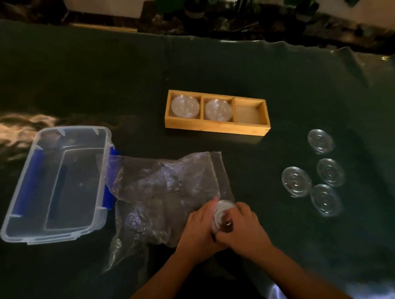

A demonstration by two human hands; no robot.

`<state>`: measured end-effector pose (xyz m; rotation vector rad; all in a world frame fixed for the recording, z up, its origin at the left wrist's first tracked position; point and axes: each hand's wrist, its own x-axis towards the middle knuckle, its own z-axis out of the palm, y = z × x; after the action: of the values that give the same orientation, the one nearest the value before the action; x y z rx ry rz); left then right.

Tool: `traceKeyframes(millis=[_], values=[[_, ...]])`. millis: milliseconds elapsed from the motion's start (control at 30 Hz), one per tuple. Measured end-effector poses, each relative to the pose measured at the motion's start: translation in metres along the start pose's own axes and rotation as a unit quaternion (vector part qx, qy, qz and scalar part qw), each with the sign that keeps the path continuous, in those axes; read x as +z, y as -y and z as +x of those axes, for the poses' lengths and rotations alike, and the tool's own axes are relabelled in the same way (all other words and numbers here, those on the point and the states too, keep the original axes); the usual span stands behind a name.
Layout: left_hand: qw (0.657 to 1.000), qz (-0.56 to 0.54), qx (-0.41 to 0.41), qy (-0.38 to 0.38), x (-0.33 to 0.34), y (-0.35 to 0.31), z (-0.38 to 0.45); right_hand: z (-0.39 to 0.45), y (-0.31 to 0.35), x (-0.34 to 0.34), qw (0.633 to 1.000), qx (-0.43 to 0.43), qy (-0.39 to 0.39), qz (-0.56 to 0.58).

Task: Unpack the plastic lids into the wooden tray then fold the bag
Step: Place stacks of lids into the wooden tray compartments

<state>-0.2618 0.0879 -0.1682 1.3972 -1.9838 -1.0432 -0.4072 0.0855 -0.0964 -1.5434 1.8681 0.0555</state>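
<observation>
Surface: dark green cloth (119, 73) over table, dim light; potted plants (195, 3) beyond far edge.
Left hand (196, 229): curled closed on stack of lids (221, 214), over bag (166, 192).
Right hand (242, 229): closed on same stack.
Wooden tray (216, 125): centre; left and middle compartments hold lids.
Loose lids (319, 140): four, toward right edge.
Clear bin (54, 186): left side, touching bag.

Bench (96, 74): covered by a dark green sheet, wrinkled at its far right edge.
Light: dim, with a warm patch at left.
Beyond: potted plants (195, 0) against a pale wall (106, 1).
</observation>
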Motion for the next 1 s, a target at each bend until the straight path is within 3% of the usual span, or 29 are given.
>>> traceKeyframes(millis=[267, 400, 667, 800, 1000], values=[[0.996, 0.030, 0.024, 0.076, -0.007, 0.002, 0.002, 0.002, 0.014, 0.009, 0.990, 0.011, -0.034, -0.136], [0.997, 0.028, 0.012, 0.076, -0.009, -0.002, 0.002, 0.004, 0.007, 0.013, 0.988, -0.011, -0.064, -0.141], [0.996, 0.050, -0.020, 0.069, -0.006, -0.003, 0.006, -0.003, -0.024, -0.001, 0.994, 0.014, -0.104, -0.017], [0.985, 0.147, 0.045, 0.072, -0.001, 0.002, 0.005, 0.005, -0.047, -0.028, 0.989, 0.036, -0.133, 0.047], [0.966, 0.237, 0.064, 0.081, 0.000, -0.006, 0.005, 0.063, -0.044, -0.103, 0.976, 0.027, -0.203, 0.074]])
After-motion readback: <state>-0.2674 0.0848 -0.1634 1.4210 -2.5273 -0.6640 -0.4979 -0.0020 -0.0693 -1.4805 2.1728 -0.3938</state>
